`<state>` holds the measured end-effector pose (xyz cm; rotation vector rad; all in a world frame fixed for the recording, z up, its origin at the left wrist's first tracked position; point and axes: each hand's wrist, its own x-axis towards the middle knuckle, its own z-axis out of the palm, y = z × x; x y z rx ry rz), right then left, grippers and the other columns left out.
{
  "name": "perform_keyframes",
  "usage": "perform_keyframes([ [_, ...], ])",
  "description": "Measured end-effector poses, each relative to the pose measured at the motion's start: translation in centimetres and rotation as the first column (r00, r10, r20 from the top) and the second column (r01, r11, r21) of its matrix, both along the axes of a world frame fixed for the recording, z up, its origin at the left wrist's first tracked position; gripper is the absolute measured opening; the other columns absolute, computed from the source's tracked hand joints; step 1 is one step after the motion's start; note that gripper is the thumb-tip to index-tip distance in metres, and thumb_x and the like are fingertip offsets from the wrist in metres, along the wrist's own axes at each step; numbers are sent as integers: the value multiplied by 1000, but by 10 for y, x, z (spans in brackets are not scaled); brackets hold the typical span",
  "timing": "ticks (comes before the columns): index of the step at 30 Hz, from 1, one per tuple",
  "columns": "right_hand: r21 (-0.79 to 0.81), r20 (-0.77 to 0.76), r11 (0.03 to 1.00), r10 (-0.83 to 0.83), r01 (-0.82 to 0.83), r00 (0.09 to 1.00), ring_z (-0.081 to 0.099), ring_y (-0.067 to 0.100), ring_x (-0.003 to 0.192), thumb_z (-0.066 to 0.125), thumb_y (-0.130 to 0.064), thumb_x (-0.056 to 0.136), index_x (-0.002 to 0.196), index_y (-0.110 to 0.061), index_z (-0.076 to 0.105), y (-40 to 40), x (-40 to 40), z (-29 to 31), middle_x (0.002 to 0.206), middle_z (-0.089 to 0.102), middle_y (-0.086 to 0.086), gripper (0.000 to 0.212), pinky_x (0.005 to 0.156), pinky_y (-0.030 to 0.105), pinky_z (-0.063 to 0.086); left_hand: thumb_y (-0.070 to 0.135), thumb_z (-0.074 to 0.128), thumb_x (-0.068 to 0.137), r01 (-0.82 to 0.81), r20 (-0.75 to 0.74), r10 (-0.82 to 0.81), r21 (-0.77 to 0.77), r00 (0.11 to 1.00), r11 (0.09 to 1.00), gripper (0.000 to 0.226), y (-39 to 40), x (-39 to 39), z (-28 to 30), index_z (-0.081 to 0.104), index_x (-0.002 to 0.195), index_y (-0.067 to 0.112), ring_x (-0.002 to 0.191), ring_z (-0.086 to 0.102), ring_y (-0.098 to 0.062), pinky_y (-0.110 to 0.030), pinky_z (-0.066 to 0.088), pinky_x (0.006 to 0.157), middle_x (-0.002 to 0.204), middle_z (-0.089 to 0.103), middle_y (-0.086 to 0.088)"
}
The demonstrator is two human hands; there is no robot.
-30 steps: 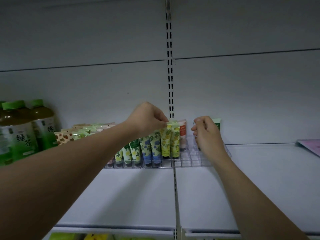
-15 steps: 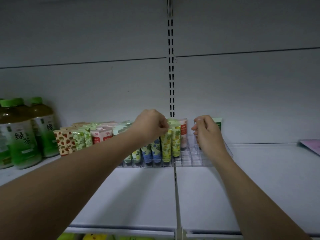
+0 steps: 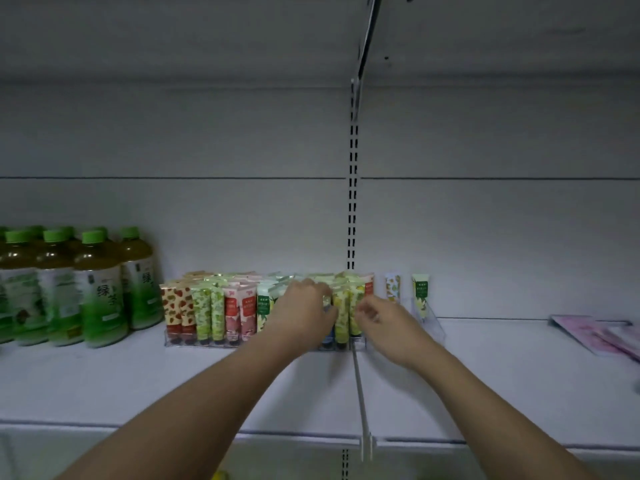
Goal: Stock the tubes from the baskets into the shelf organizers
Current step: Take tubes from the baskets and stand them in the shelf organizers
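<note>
I see both hands at the tubes standing in the clear organizer on the shelf. My left hand curls against a yellow tube; my right hand, blurred, sits just beside it. Green bottles stand left, pink packets far right.

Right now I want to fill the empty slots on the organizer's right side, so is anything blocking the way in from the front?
Nothing visible blocks them. The right hand hangs in front of the clear organizer, whose right end holds only two upright tubes at the back; the shelf before it is bare.
</note>
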<state>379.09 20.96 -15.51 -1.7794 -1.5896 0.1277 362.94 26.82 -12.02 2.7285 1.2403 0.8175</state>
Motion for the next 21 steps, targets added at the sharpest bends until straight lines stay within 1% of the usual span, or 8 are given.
perform_keyframes([
  [2,-131,91,991,34,-22,995,60,18,94,47,-35,98,107,-22,62,-17,-15,4,103,66,0,22,88,36,50,35,50,93,-41,-30,40,-30,999,999,33,-14,-16,-7,62,120,19,107,55,-26,-38,50,88,116,61,-7],
  [5,-261,123,963,96,-61,988,58,19,99,47,-38,99,115,-19,61,-41,-39,12,114,63,3,29,87,33,48,39,48,93,-93,-95,86,-73,992,993,29,-33,-39,-16,64,107,19,99,59,-24,-34,51,81,107,65,-5],
  [7,-277,119,957,122,-86,985,58,19,98,46,-39,99,113,-19,61,-59,-56,16,112,62,3,28,85,33,47,44,47,93,-94,-133,78,-117,988,989,34,-46,-53,-22,63,113,21,104,59,-23,-33,51,85,116,64,-3],
  [10,-303,129,949,129,-85,983,59,20,102,46,-44,98,121,-20,61,-82,-78,18,122,61,4,36,90,37,49,49,48,94,-100,-172,69,-179,983,979,43,-70,-71,-31,57,126,23,114,56,-22,-35,48,93,130,58,-1],
  [13,-366,138,927,144,-85,980,60,21,101,46,-47,98,121,-21,60,-106,-98,12,125,61,5,37,91,40,50,48,48,94,-105,-192,65,-209,979,972,42,-95,-86,-43,56,127,22,115,55,-24,-38,47,95,129,59,-3],
  [16,-436,179,897,171,-78,969,57,25,109,46,-46,99,125,-17,59,-128,-118,-2,130,58,8,40,93,38,48,45,49,92,-100,-155,57,-280,986,955,38,-119,-101,-63,61,118,21,111,57,-26,-38,48,92,123,63,-6],
  [18,-480,182,874,178,-71,967,57,27,106,47,-40,101,121,-10,61,-141,-131,-18,124,60,10,39,86,34,46,43,51,92,-99,-139,52,-359,989,928,37,-135,-111,-83,63,116,18,110,59,-28,-37,49,92,120,65,-9],
  [21,-540,120,838,169,-78,978,60,30,93,50,-29,100,108,1,66,-155,-148,-58,106,66,16,35,75,35,44,38,54,92,-121,-129,65,-490,989,863,35,-157,-127,-123,63,116,15,108,60,-29,-36,49,92,117,65,-12],
])
